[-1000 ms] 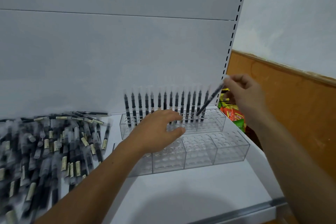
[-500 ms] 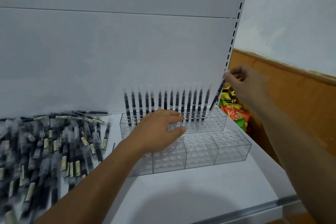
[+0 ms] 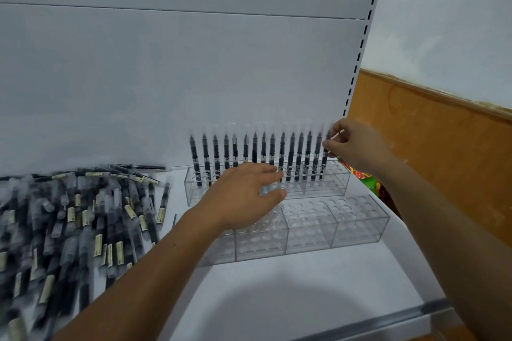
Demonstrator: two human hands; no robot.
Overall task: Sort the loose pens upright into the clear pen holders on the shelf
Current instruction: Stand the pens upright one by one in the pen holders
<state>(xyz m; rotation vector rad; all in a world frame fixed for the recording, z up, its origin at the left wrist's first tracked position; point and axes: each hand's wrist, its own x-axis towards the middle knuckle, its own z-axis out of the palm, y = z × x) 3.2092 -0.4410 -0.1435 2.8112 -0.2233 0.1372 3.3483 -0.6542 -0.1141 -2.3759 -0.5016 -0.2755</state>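
#1: One pen is all I'm holding. It's pinched near its top between the thumb and fingertips of my right hand. It stands close to upright, and its lower end sits in a hole at the right end of the rear holder, next in line after the row of upright pens. My left hand grips nothing. It's flat with the fingers spread, and as far as I can tell it rests on top of the rear holder.

#2: How do those things handle? They look fiddly.

#1: I'd guess light, thin and stiff, with a smooth plastic barrel, so a lazy pinch could let one twist or slip. Taking it high up makes sense to me. The neighbours stand just beside it, so fingers lower down would likely knock them over. The holders look like light clear acrylic that could skid under a push, which is probably why the flat hand is there.

#2: Much left to do?

#1: Loads, I reckon. A big heap of loose pens lies on the shelf to the left. The front holder, just in front of the rear one, shows only empty holes where I can see it. Some bright snack packets sit past the shelf's right edge.
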